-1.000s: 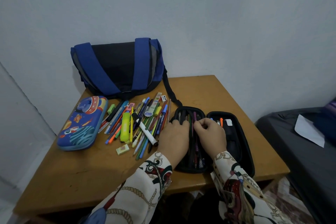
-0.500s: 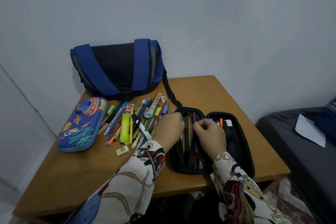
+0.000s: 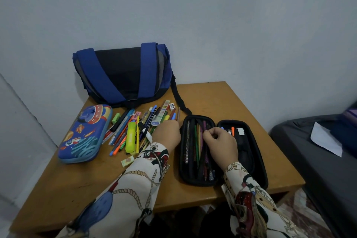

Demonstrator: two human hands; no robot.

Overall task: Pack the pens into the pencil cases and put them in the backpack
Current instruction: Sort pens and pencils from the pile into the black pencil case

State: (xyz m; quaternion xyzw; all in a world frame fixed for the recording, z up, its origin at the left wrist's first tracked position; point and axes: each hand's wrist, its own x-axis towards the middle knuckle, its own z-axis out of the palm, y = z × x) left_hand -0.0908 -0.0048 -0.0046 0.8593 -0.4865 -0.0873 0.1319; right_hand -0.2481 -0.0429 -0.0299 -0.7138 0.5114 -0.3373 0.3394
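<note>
Done: several pens sat inside the open black case (image 3: 197, 149).
Left: pile of pens (image 3: 139, 129), blue case (image 3: 85, 133) shut, backpack (image 3: 123, 71) unfilled.
Right hand (image 3: 222, 143): fingers pinched a cased pen.
Left hand (image 3: 168, 135): over the pile, fingers hidden, grip unclear.

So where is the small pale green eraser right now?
In the head view, the small pale green eraser lies alone on the wooden table, left of centre, just below the loose pen pile and beside the patterned left sleeve.
</note>
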